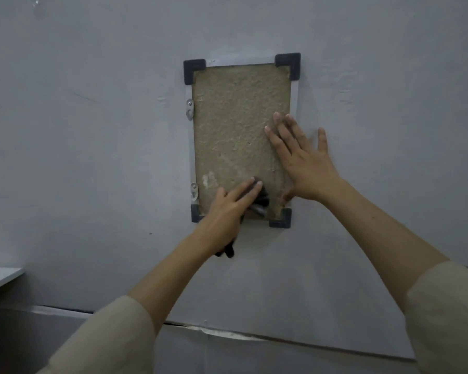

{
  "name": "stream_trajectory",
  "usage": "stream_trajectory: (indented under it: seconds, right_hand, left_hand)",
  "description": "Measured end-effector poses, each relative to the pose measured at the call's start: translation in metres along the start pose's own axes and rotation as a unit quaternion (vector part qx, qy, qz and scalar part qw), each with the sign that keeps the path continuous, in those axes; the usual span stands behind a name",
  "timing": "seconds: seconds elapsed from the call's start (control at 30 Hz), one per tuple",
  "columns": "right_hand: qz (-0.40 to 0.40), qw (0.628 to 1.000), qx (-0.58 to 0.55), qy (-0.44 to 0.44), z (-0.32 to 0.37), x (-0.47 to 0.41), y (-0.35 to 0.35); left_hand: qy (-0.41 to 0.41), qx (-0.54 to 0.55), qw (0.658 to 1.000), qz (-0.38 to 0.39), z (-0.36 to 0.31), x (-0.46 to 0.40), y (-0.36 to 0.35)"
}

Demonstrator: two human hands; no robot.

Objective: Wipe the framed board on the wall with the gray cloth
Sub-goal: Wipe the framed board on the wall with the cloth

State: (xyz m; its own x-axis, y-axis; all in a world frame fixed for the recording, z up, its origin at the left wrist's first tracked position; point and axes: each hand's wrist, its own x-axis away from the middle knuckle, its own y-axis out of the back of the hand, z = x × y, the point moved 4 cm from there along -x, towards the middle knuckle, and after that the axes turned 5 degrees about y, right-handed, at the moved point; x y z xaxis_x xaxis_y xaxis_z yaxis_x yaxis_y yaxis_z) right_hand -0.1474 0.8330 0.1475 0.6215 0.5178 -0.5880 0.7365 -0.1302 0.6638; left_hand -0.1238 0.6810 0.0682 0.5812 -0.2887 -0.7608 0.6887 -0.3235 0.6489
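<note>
**A:** Where is the framed board [241,125]?

**B:** On the gray wall [92,130], upright, just above the middle of the view. Its face is a rough tan panel inside a thin silver frame, with dark corner caps [193,71] at 11, 1, 5 and 7 o'clock. Two small metal hangers [190,109] sit on the frame's 9 o'clock edge, one high, one low.

**A:** And the gray cloth [260,202]?

**B:** Bunched under the left hand [231,209], at about 6 o'clock on the board, near the bottom edge. A dark tail of it hangs below the wrist, over the wall beneath the frame.

**A:** How does that hand lie?

**B:** Fingers fairly straight, pointing toward 1 o'clock, pressing the cloth against the panel — the cloth shows past the fingertips and under the palm. Whether the thumb curls round it I cannot tell.

**A:** The right hand [305,163]?

**B:** Spread flat, grasping nothing. It lies at 4 o'clock on the board, three fingers on the tan face, the little finger out over the wall beyond the frame, the thumb down by the 5 o'clock cap.

**A:** Anything else?

**B:** Beige sleeves [114,336] pushed up both forearms, a pale shelf corner [0,278] at the view's 8 o'clock — and a cracked seam [227,333] across the wall toward 6 o'clock.
</note>
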Motion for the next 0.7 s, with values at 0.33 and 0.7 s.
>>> stream_trajectory:
  seconds: [0.33,0.7]
  right_hand:
    - [0.006,1.0,-0.012,0.0,0.001,0.0,0.0]
    - [0.002,1.0,-0.013,0.001,-0.001,-0.002,-0.003]
  left_hand:
    - [0.057,0.024,0.998,-0.034,-0.002,-0.001,0.002]
    - [0.169,0.122,0.968,-0.14,0.033,-0.019,0.031]
